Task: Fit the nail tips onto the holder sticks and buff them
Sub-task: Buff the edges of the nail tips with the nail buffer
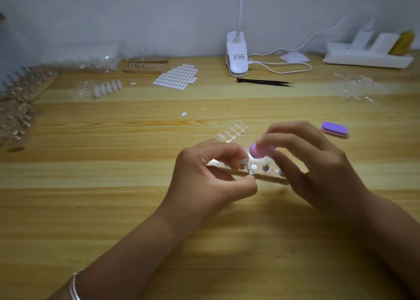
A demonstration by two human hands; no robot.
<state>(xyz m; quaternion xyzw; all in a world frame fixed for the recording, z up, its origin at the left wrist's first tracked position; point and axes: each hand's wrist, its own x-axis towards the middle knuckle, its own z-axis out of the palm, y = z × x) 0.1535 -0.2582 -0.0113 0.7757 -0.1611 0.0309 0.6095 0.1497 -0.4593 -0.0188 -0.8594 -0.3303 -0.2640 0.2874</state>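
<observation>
My left hand (211,174) pinches a small metal holder stick (248,169) with a clear nail tip (245,161) on its top. My right hand (306,161) grips a pink and purple buffer block (258,151), whose end lies against the nail tip. Both hands hover over a clear holder base (266,170) with round sockets, lying on the wooden table (113,197). A strip of clear nail tips (234,131) lies just behind the hands. Fingers hide part of the stick and the base.
A second purple buffer (334,129) lies to the right. Farther back are black tweezers (264,81), a sheet of white adhesive tabs (176,77), a white clip lamp (236,54), a power strip (368,54), more nail strips (106,88) and wooden stands with holder sticks (145,67) at left.
</observation>
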